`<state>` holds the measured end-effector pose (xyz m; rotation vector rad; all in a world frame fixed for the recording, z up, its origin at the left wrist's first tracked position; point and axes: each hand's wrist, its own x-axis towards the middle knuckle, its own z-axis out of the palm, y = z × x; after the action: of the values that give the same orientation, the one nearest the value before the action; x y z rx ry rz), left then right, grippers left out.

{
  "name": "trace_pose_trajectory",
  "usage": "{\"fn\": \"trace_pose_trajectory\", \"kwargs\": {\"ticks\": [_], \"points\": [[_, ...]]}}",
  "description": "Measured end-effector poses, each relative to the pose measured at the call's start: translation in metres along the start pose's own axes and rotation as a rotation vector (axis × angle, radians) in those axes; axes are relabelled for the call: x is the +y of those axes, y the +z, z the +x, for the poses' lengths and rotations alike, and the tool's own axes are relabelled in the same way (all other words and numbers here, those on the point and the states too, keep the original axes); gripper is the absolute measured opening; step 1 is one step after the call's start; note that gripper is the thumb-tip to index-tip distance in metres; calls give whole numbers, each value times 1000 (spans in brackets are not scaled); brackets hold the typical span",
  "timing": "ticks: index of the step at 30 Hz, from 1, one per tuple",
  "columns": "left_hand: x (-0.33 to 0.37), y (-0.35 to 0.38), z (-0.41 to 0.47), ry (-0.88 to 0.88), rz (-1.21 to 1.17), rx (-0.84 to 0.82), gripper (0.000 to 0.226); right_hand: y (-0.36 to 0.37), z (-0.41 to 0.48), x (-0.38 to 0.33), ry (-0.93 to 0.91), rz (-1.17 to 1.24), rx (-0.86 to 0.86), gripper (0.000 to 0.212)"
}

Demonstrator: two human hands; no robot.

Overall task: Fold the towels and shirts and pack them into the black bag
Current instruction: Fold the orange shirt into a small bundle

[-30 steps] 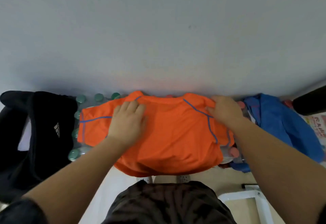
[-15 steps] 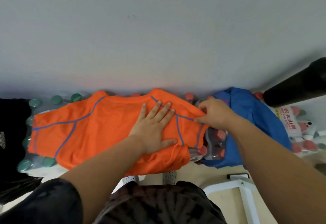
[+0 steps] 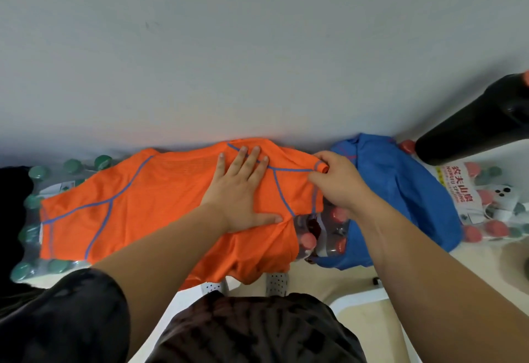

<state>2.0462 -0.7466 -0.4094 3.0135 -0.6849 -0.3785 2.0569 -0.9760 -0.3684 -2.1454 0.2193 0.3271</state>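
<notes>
An orange shirt [image 3: 148, 205] with blue seams lies spread over packs of bottled water against the wall. My left hand [image 3: 240, 193] presses flat on its right part, fingers straight and spread. My right hand [image 3: 335, 182] pinches the right sleeve's hem, lifted a little off the surface. A blue garment [image 3: 400, 191] lies crumpled just to the right of that hand. A strip of the black bag [image 3: 11, 188] shows at the far left edge; most of it is out of frame.
Green-capped bottles [image 3: 28, 268] sit under the shirt's left side, red-capped bottles [image 3: 309, 239] under its right. A black cylindrical object [image 3: 472, 131] juts in at upper right. A labelled bottle pack [image 3: 458, 188] and a white controller [image 3: 503, 196] lie far right. The grey wall stands directly behind.
The view has swung right, so the black bag slid almost out of frame. My left hand moved from the shirt's left part to its right and flattened. My right hand raised the right sleeve.
</notes>
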Motion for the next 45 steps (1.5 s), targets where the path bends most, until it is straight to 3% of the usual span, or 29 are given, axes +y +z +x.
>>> {"fn": "trace_pose_trajectory", "kwargs": {"ticks": [3,7,11,13,16,19,21,26,28,31,34,36,38,45], "points": [[-4,2,-16,19,-30,42,124,0,2,-8,70,232,54,33],[-12,7,-33,-17,-64,-4,134,3,0,-19,68,178,117,45],[-9,8,-26,-15,-73,-21,144,21,-12,-45,-178,-113,177,51],[-9,7,-24,-5,-76,-19,145,39,-23,-57,-293,-185,110,63],[-15,7,-28,-37,-101,-7,146,68,-36,-61,-304,-375,-85,84],[-32,6,-47,-145,-151,55,150,91,-40,-41,-249,-799,-234,86],[-50,4,-65,-196,-132,81,149,102,-41,-26,-231,-903,-269,91],[-115,-4,-113,-371,-72,179,114,101,-41,-21,-224,-999,-213,106],[-144,-8,-132,-450,-93,241,96,104,-42,-32,-248,-1033,-119,112],[-187,-9,-157,-538,-99,297,79,138,-46,-63,-379,-1021,21,99],[-216,-10,-176,-632,-99,195,63,196,-52,-97,-538,-979,-94,91],[-227,-11,-182,-651,-68,112,52,231,-55,-110,-562,-977,-205,89],[-234,-13,-182,-645,-50,32,55,258,-56,-115,-542,-998,-273,86],[-249,-17,-175,-655,-137,-36,44,277,-53,-113,-503,-1015,-250,86]]}}
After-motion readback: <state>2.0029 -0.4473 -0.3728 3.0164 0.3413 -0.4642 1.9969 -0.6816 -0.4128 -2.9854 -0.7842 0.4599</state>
